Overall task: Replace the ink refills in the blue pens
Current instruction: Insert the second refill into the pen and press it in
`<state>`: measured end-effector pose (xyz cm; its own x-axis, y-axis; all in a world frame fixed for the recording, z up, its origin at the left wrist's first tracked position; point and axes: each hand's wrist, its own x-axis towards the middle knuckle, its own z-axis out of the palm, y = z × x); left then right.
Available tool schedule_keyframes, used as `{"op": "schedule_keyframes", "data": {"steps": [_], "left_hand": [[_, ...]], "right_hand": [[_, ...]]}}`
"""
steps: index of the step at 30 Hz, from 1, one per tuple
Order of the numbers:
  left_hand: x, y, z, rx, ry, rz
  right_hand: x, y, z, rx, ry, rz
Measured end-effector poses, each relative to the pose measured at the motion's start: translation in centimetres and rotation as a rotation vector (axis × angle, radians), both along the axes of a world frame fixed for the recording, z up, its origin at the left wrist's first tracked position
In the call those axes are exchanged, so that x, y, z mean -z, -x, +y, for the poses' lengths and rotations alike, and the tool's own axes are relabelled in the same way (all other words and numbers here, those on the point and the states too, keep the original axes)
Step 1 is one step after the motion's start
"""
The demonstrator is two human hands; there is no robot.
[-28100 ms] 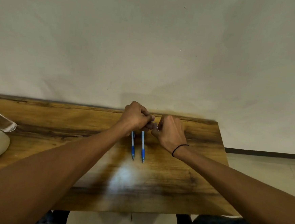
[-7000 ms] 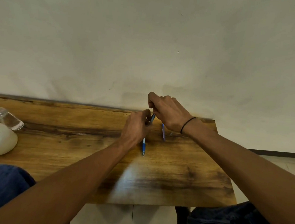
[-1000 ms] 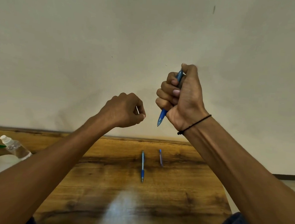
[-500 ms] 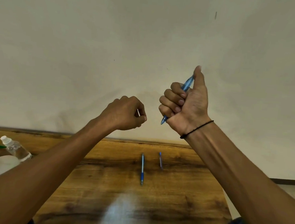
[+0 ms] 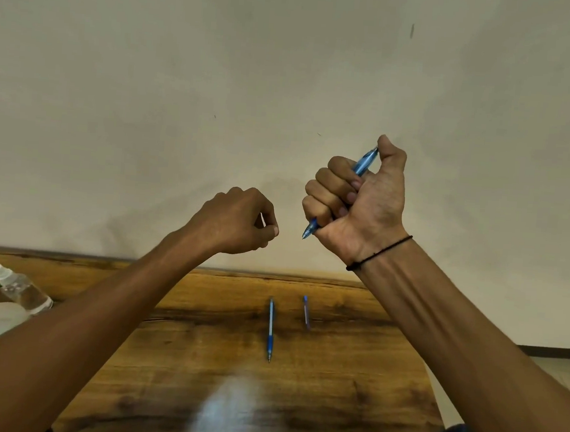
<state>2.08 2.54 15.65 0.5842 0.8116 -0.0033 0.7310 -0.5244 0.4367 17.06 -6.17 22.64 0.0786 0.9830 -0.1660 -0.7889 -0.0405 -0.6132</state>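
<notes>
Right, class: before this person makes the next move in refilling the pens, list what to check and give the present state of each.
1. Pen firmly held: ok, the right hand has its fingers curled round the barrel, thumb at the top end.
2. Tip end free: ok, it pokes out below the fist.
3. Left hand has the part ready: cannot tell, it pinches something small and pale.
4. Hands raised above the table: ok.
5. Second pen within view: ok, lying on the table.
6. Loose piece beside it is a refill: cannot tell, too small.
</notes>
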Motion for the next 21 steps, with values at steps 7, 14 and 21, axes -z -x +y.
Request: {"op": "schedule_keyframes", "data": {"steps": [7,14,21], "left_hand": [[0.06,-0.02,-0.10,0.008,-0.004,-0.008],[0.23,0.00,-0.05,0.010,-0.004,-0.009],[0.32,-0.02,-0.04,0.009,-0.004,-0.009]], "right_hand": [[0.15,0.04,0.01,-0.024,-0.018,0.002],[0.22,0.05,0.07,-0.010,-0.006,0.022],[0.15,0.05,0.07,-0.008,0.002,0.025]]}}
